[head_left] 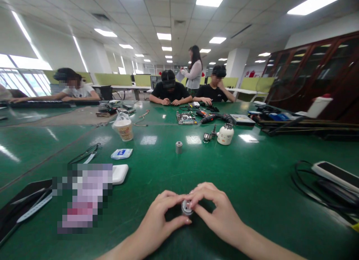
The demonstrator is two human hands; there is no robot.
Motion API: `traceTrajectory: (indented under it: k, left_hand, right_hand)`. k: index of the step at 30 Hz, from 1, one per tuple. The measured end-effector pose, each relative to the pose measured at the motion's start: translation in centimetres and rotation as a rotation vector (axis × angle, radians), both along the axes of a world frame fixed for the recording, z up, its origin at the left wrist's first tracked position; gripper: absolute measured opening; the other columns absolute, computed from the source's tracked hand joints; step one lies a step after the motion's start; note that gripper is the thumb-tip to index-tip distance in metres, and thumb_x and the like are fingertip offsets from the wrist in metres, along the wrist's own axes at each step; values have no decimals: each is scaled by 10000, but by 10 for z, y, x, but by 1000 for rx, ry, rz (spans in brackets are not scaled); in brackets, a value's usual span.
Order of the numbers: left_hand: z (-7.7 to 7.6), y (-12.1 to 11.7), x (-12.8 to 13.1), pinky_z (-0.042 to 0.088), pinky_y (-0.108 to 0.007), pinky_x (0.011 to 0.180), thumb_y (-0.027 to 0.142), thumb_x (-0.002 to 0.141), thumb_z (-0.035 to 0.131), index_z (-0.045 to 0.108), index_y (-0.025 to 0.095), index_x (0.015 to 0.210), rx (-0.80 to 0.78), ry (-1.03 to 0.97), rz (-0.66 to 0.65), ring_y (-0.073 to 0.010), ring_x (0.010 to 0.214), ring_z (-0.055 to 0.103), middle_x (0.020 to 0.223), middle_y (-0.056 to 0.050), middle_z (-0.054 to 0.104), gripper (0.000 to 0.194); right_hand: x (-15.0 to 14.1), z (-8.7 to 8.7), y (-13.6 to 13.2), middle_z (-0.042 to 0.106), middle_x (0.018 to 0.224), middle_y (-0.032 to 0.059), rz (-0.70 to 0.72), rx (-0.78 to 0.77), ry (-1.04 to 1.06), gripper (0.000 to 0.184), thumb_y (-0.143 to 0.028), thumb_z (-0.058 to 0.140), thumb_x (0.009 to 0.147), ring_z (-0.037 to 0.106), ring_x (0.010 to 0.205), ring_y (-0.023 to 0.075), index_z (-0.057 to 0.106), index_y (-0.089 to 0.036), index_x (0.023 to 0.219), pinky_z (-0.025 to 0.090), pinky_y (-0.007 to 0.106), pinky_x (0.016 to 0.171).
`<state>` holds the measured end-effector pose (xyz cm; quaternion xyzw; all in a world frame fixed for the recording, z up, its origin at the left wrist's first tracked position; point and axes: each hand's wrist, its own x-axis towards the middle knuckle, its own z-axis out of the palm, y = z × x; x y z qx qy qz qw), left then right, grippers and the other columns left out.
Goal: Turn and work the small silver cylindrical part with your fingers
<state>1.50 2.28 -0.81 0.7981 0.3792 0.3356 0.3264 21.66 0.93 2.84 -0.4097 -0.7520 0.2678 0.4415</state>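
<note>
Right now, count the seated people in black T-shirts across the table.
2: one person near the middle, head bowed, and a neighbour just to the right in view. Others may be hidden.

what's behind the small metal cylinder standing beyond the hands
Green tabletop, then a circuit board farther back; the strip directly behind the metal cylinder is covered by it.

Fingers of the left hand (159,219) and right hand (218,215) hide the sides of the small round silver metal part (185,209), so we cannot see its full outline. The bottom edge cuts off both bare forearms (127,248). Mosaic blurs the flat pink-and-purple item (89,192); we cannot identify it. The right edge crops the long white-and-black bar (338,175). We cannot read the beige cup's (125,133) tiny print.
</note>
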Motion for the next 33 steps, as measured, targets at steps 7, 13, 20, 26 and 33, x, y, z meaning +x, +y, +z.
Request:
traceTrajectory:
  k: [7, 13, 20, 26, 33]
  left_hand:
    - [1, 0, 0, 501, -335, 872, 326, 787, 772, 698, 299, 1117, -8, 1, 2, -220, 962, 621, 999, -30, 691, 340]
    - [4, -2, -1, 493, -355, 895, 339, 816, 742, 638, 321, 1238, -16, 37, -7, -226, 991, 609, 1062, -49, 672, 435]
    - [7, -3, 1, 495, -346, 879, 320, 827, 731, 640, 333, 1236, -21, 28, -23, -217, 974, 605, 1027, -39, 686, 419]
    - [6, -1, -1, 487, -340, 892, 334, 820, 738, 638, 324, 1235, -18, 36, -15, -213, 985, 604, 1042, -37, 669, 427]
    - [7, -3, -1, 483, -356, 908, 329, 827, 729, 621, 315, 1264, -25, 57, -10, -219, 998, 604, 1057, -51, 660, 450]
  right_hand:
    - [-3, 0, 1, 719, 842, 7, 10, -31, -21, 111, -151, 704, 813, 645, 870, 199, 700, -252, 769, 481, 359, 811]
    - [7, 3, 5, 579, 553, -52, -185, 78, 70, 78, -251, 647, 858, 640, 680, 186, 572, -233, 846, 469, 384, 815]
    - [0, -1, 0, 709, 906, 17, -52, -17, -42, 312, -185, 737, 750, 659, 921, 224, 585, -259, 1012, 482, 386, 861]
    - [10, 7, 16, 725, 828, 27, -180, 130, 38, 76, -244, 736, 791, 646, 937, 241, 660, -248, 795, 482, 417, 865]
    - [63, -24, 68, 726, 805, 44, -260, 12, -64, 121, -288, 741, 760, 703, 835, 236, 673, -203, 707, 544, 428, 830]
